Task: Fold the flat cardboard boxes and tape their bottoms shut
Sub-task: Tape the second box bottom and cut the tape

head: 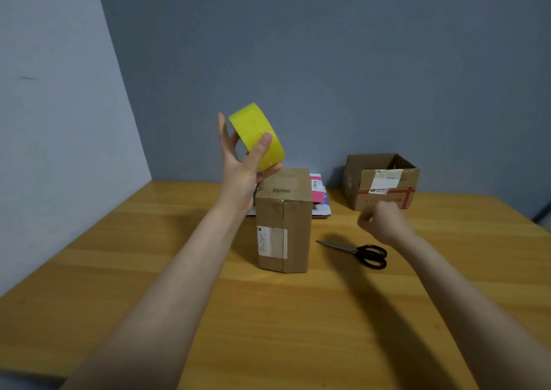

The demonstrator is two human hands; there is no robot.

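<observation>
The scissors (pixel 357 252) are laid just right of the tall box (pixel 283 225), likely kept close for cutting tape. Also right of it, the right hand (pixel 383 222) is curled into a fist; nothing is seen in it. Over the box, the tape roll (pixel 258 136) is gripped by the left hand (pixel 244 166), likely ready to be pulled. Farther back, right of it, an open box (pixel 381 181) is set.

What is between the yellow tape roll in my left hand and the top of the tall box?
Nothing visible. The left hand holds the tape roll just above the tall box, only air between them. The scissors lie on the table to its right, out of the way.
</observation>
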